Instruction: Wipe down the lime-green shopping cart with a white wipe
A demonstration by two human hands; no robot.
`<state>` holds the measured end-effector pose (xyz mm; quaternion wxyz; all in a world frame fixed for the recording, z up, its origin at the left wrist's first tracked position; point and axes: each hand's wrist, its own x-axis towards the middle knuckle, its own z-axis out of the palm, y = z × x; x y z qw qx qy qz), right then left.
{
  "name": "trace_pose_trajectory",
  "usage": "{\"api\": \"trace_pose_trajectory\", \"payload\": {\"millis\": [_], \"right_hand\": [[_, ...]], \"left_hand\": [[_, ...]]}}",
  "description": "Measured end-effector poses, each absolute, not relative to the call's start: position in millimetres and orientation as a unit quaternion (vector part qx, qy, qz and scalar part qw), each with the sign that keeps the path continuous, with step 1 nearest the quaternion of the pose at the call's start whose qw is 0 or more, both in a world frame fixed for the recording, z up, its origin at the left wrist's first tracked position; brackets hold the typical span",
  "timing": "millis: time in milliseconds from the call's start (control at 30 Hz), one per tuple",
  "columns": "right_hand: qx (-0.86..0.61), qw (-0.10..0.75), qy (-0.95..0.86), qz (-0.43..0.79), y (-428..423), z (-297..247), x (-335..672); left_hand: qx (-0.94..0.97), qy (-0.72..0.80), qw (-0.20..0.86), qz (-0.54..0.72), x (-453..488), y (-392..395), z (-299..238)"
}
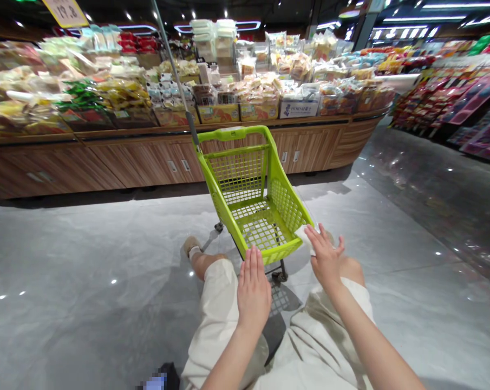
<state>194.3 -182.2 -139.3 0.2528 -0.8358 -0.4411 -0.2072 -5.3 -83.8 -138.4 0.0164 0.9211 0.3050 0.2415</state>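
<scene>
A lime-green shopping cart [281,251] with a grid-patterned basket stands right in front of me, between my legs. My left hand [253,290] lies flat with its fingers together and outstretched, touching or just over the near rim at the left corner. Over at the near right corner, my right hand [325,260] holds a thin white wipe [304,234] against the rim, its fingers partly spread. Whether the wipe is paper or cloth I cannot tell. The fingertips and thumb of the right hand partly cover it. No goods show inside the basket.
A long wooden display counter [143,160] full of packaged snacks runs behind the cart. A grey pole [175,70] rises from the cart's far left corner to a yellow price sign [66,12]. More shelves [439,103] stand at the right. The tiled floor [86,281] is glossy.
</scene>
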Motion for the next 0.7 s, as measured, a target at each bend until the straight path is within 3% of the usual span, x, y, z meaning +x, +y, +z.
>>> {"api": "trace_pose_trajectory", "payload": {"millis": [267, 400, 567, 700], "right_hand": [[-0.758, 0.285, -0.569, -0.144, -135, -137, 86], [-0.745, 0.251, -0.602, -0.142, -157, -134, 128], [-0.815, 0.245, -0.489, -0.193, -189, -139, 206], [-0.841, 0.282, -0.408, -0.218, -172, -143, 186]], "left_hand": [[0.920, 0.312, -0.008, 0.238, -5, -84, -145], [0.924, 0.306, -0.009, 0.227, -10, -79, -142], [0.924, 0.301, 0.001, 0.234, -9, -81, -139], [0.921, 0.304, 0.016, 0.242, -1, -88, -141]]}}
